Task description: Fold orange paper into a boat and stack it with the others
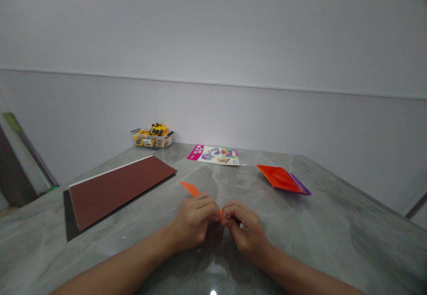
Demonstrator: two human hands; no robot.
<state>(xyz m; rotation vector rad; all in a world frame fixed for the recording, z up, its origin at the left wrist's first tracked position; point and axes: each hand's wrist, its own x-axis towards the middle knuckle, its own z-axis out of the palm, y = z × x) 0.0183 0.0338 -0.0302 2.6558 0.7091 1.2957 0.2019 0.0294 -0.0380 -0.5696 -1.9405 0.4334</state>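
Note:
A strip of orange paper point(190, 188) is pinched between both hands, low over the tabletop. My left hand point(195, 220) is closed round it, and its pointed far end sticks out beyond the knuckles. Against the fingertips of the left, my right hand point(246, 231) pinches the paper's near end, where only a sliver of orange shows. Most of the paper is hidden by my fingers, so its folds cannot be made out.
A fanned stack of coloured paper point(282, 179), orange on top, lies to the right. Farther back are a printed sheet point(213, 155) and a clear plastic box point(151, 140) with yellow toy vehicles. At left, a brown board point(122, 190) rests on the grey marbled table point(320, 250).

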